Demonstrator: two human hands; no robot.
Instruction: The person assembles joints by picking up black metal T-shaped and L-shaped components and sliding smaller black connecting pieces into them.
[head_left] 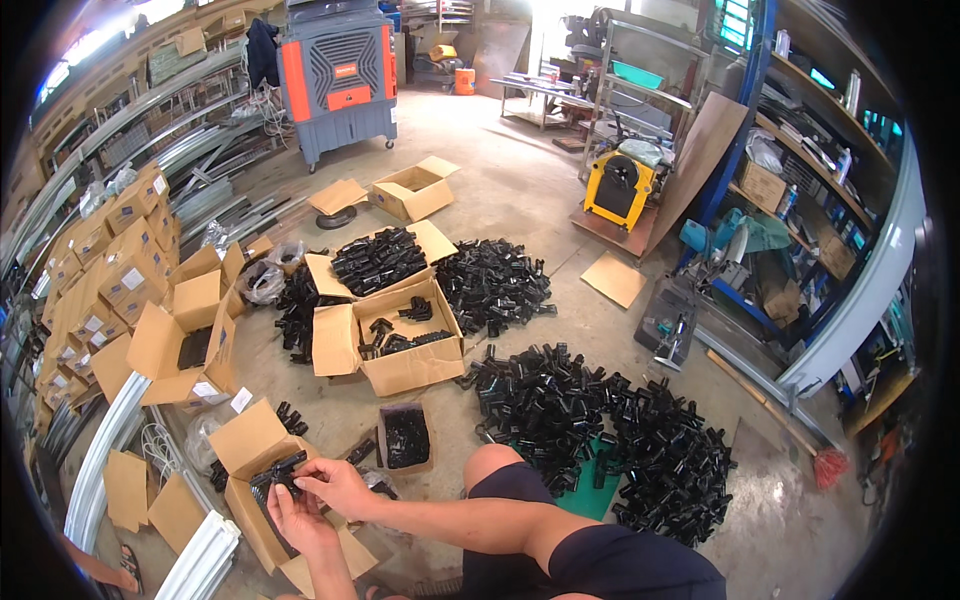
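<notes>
Above an open cardboard box (238, 438) at the lower left, both my hands come together on a small black tube-like fitting (290, 466). My left hand (298, 515) grips it from below, thumb and fingers closed round it. From the right, my right hand (338, 487) pinches the same fitting with its fingertips. Rows of black parts lie inside the box beneath, partly covered by my hands. Just right of my hands stands a small box (432, 455) with a black lining or black contents; I cannot make out which.
A large pile of black fittings (540, 400) spreads by my knee, partly over a green sheet (597, 480). Ahead, an open carton (415, 372) holds several more fittings. Stacked cartons (130, 270) and metal profiles (200, 565) line the left; a shelf rack (815, 150) stands right.
</notes>
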